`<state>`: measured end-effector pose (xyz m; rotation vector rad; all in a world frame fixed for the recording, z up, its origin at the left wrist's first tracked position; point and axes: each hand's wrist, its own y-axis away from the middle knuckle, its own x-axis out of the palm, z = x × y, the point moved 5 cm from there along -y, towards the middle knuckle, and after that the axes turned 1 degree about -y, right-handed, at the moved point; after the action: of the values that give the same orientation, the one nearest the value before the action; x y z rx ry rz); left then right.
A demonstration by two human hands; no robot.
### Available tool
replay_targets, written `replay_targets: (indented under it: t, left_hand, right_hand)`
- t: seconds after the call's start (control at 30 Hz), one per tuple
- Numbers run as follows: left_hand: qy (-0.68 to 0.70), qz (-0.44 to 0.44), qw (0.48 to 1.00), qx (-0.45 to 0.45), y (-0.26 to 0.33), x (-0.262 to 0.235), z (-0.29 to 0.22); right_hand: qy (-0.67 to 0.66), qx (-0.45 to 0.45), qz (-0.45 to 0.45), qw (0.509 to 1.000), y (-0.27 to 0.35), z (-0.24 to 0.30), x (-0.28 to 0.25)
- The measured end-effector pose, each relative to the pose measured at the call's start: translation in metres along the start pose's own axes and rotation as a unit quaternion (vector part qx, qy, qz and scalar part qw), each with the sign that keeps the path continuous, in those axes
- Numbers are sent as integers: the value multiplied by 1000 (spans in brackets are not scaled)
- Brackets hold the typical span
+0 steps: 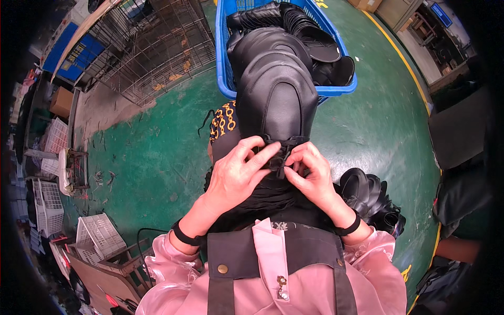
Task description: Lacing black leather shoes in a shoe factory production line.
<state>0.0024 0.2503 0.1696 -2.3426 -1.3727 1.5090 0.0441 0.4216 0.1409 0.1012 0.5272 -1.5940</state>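
- My right hand (pixel 313 176) pinches dark cords (pixel 282 169); my left hand (pixel 236 168) bends over them, its grip unclear.
- Just beyond, mid-frame, lies the black shoe upper (pixel 284 107): probably light, pliant, smooth, best held by its near edge.
- Blue basket (pixel 222 68), top centre.

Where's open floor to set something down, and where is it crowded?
Left: green floor between the wire cage and white crate, with scraps toward its left edge. Right: between the blue basket and yellow line, above the black pile. Crowded: the basket, heaped with black pieces, and between left hand and right hand.
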Motion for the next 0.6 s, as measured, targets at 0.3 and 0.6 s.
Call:
replay_targets:
  t: [0.3,0.6]
  left_hand:
    - [28,-49,998,-12,5,-1,0]
    - [111,-33,992,55,-7,-6,-15]
  right_hand:
    - [255,-78,-98,959,5,3,-16]
    - [152,-106,-114,976,20,-3,-41]
